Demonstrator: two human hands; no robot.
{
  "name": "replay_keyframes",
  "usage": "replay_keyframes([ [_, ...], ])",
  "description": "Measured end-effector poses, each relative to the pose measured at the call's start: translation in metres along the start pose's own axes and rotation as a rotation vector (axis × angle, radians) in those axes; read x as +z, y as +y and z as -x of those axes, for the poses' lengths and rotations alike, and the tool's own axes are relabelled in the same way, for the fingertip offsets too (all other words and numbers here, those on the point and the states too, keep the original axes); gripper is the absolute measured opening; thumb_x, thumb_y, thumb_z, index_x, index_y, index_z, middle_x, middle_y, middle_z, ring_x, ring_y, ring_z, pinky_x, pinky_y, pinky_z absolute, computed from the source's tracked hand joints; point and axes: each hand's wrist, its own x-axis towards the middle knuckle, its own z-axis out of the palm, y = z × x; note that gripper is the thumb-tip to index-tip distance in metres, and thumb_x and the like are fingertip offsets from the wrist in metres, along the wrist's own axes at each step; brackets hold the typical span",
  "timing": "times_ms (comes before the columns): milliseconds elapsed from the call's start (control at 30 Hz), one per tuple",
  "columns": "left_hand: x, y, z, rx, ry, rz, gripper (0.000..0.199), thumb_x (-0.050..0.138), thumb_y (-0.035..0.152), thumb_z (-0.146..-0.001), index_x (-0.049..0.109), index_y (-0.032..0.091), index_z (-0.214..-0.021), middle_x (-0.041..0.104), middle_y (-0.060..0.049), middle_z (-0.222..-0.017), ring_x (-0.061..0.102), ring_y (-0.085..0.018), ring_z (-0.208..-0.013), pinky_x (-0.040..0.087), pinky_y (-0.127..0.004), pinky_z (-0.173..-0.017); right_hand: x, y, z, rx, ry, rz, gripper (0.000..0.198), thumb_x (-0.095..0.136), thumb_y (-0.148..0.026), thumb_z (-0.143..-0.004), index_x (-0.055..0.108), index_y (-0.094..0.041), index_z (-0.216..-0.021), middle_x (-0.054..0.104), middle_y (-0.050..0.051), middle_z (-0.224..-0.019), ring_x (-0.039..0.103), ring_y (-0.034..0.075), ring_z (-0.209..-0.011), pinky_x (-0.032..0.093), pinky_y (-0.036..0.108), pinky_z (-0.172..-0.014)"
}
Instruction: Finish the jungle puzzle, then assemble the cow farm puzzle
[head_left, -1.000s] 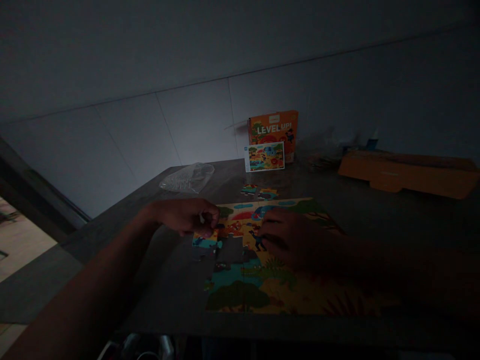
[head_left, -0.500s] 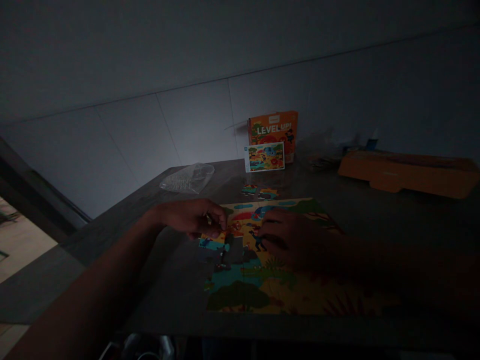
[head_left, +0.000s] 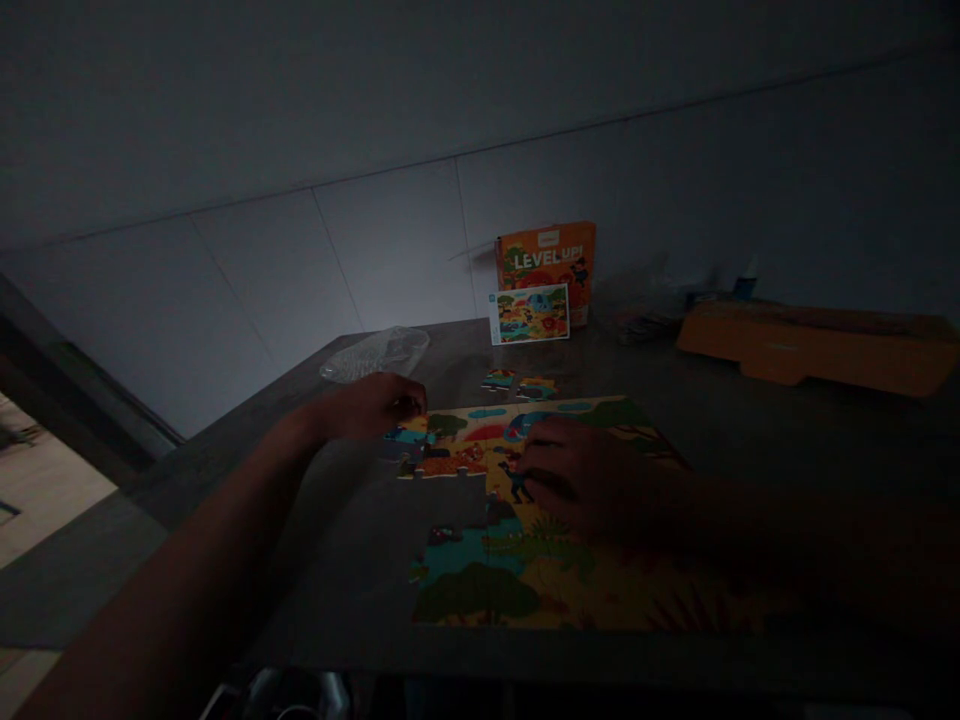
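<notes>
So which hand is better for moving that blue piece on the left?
Probably the left hand: it seems to be pinching the piece. The right hand is over the puzzle, farther away.

Dim light leaves the right hand (head_left: 581, 470) in heavy shadow, while wall panels (head_left: 405, 250) glow faintly and the floor (head_left: 52, 490) at far left shows brighter.

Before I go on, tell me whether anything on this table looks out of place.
Nothing looks spilled in this dim view. The jigsaw puzzle has a gap on its left side, where its picture breaks off and gray tabletop shows. Two loose puzzle pieces lie just beyond its far edge, not joined to it.
</notes>
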Motion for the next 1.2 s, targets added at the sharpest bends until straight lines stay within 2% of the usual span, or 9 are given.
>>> replay_keyframes([
  [100, -0.003, -0.004, 0.0, -0.06, -0.002, -0.053, 0.024, 0.047, 0.024, -0.085, 0.066, 0.013, -0.092, 0.066, -0.007, -0.083, 0.06, -0.016, -0.071, 0.04, -0.025, -0.065, 0.001, 0.0, 0.0, 0.0, -0.015, -0.007, 0.016, 0.054, -0.017, -0.09, 0.069, -0.012, -0.087, 0.06, 0.009, -0.088, 0.054, 0.018, -0.078, 0.042, 0.03, -0.07],
  [167, -0.004, -0.001, 0.002, -0.049, -0.023, -0.044, 0.023, 0.047, 0.024, -0.085, 0.066, 0.013, -0.09, 0.066, -0.007, -0.083, 0.06, -0.016, -0.072, 0.041, -0.024, -0.065, 0.002, 0.001, 0.0, 0.011, -0.005, -0.006, 0.016, 0.054, -0.017, -0.09, 0.069, -0.012, -0.087, 0.06, 0.009, -0.088, 0.054, 0.018, -0.078, 0.041, 0.03, -0.069],
  [300, -0.002, 0.016, 0.004, -0.03, -0.101, 0.113, 0.022, 0.048, 0.029, -0.088, 0.063, 0.014, -0.092, 0.061, -0.004, -0.078, 0.055, -0.013, -0.062, 0.041, -0.023, -0.057, 0.003, 0.004, -0.001, 0.141, 0.052, -0.002, 0.024, 0.048, -0.014, -0.092, 0.066, -0.013, -0.076, 0.06, 0.007, -0.08, 0.051, 0.016, -0.073, 0.038, 0.029, -0.067],
  [400, 0.006, 0.032, 0.003, -0.045, -0.178, 0.26, 0.022, 0.05, 0.033, -0.09, 0.06, 0.015, -0.096, 0.052, -0.001, -0.071, 0.048, -0.01, -0.051, 0.038, -0.02, -0.047, 0.002, 0.005, -0.004, 0.269, 0.06, -0.028, 0.025, 0.049, -0.011, -0.089, 0.059, -0.014, -0.066, 0.057, 0.004, -0.069, 0.047, 0.014, -0.065, 0.034, 0.027, -0.063],
  [467, 0.013, 0.038, 0.001, -0.029, -0.225, 0.324, 0.022, 0.052, 0.034, -0.091, 0.06, 0.015, -0.1, 0.049, 0.001, -0.069, 0.048, -0.011, -0.05, 0.037, -0.02, -0.046, 0.002, 0.006, -0.005, 0.3, 0.065, -0.035, 0.024, 0.051, -0.009, -0.086, 0.057, -0.015, -0.063, 0.056, 0.003, -0.067, 0.045, 0.013, -0.062, 0.031, 0.026, -0.061],
  [567, 0.019, 0.041, -0.001, -0.012, -0.272, 0.361, 0.024, 0.051, 0.034, -0.092, 0.06, 0.015, -0.104, 0.047, 0.001, -0.068, 0.048, -0.011, -0.049, 0.038, -0.019, -0.045, 0.001, 0.007, -0.006, 0.289, 0.064, -0.04, 0.022, 0.051, -0.009, -0.084, 0.056, -0.015, -0.064, 0.055, 0.003, -0.068, 0.045, 0.013, -0.062, 0.03, 0.026, -0.06],
  [800, 0.017, 0.037, -0.001, -0.06, -0.266, 0.368, 0.02, 0.051, 0.027, -0.088, 0.059, 0.015, -0.103, 0.048, 0.001, -0.069, 0.05, -0.012, -0.052, 0.041, -0.019, -0.046, 0.004, 0.009, -0.005, 0.262, 0.043, -0.03, 0.022, 0.049, -0.01, -0.084, 0.06, -0.015, -0.066, 0.058, 0.004, -0.071, 0.048, 0.015, -0.068, 0.032, 0.027, -0.064],
  [1033, 0.019, 0.037, -0.002, -0.056, -0.289, 0.406, 0.022, 0.056, 0.024, -0.082, 0.06, 0.015, -0.102, 0.049, 0.0, -0.074, 0.045, -0.01, -0.054, 0.037, -0.018, -0.044, 0.003, 0.009, -0.005, 0.22, -0.015, -0.034, 0.022, 0.046, -0.013, -0.086, 0.052, -0.015, -0.065, 0.052, 0.002, -0.066, 0.04, 0.012, -0.062, 0.026, 0.028, -0.061],
  [1200, 0.016, 0.041, 0.0, -0.078, -0.285, 0.437, 0.016, 0.054, 0.024, -0.086, 0.059, 0.015, -0.098, 0.046, 0.001, -0.07, 0.05, -0.011, -0.054, 0.043, -0.019, -0.045, 0.003, 0.007, -0.005, 0.225, -0.011, -0.04, 0.022, 0.044, -0.015, -0.087, 0.047, -0.016, -0.065, 0.049, 0.001, -0.064, 0.036, 0.012, -0.059, 0.021, 0.029, -0.06],
])
